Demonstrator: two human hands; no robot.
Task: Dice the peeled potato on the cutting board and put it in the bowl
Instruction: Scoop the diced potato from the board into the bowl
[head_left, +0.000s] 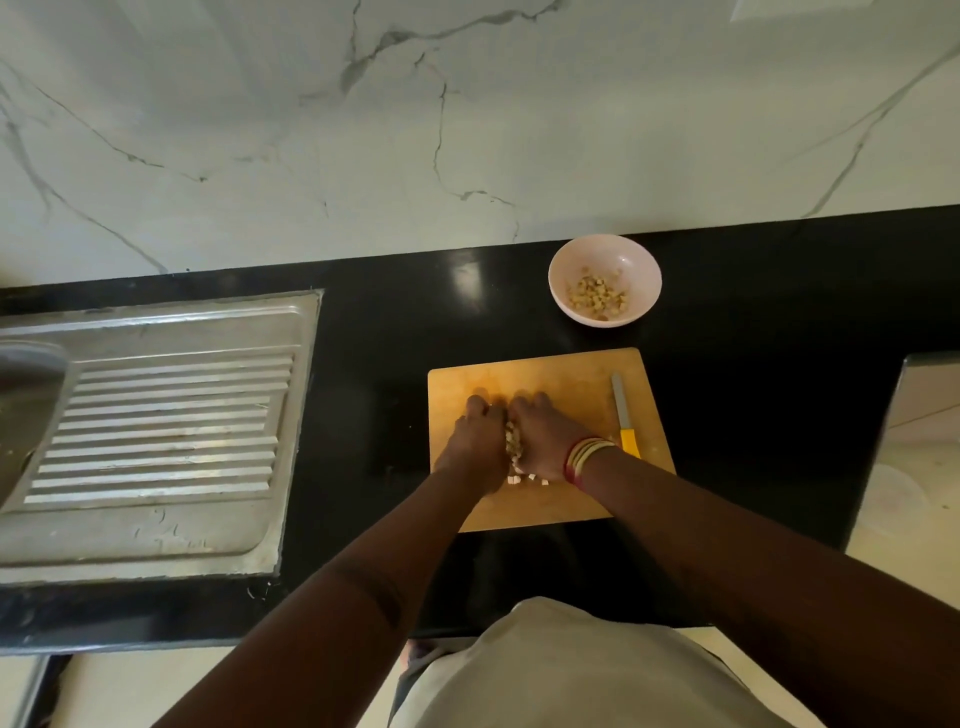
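Note:
A wooden cutting board (571, 374) lies on the black counter. My left hand (475, 447) and my right hand (543, 434) are cupped together on it, holding a heap of diced potato (513, 441) between the palms. A few loose cubes (530, 478) lie on the board just below the hands. A knife (623, 415) with a yellow handle rests on the board's right side, untouched. The white bowl (566, 270) stands behind the board and holds several potato cubes (597, 296).
A steel sink drainboard (156, 426) is set into the black counter (374, 364) at the left. A marble wall rises behind. A pale surface (914, 467) adjoins the counter at the right.

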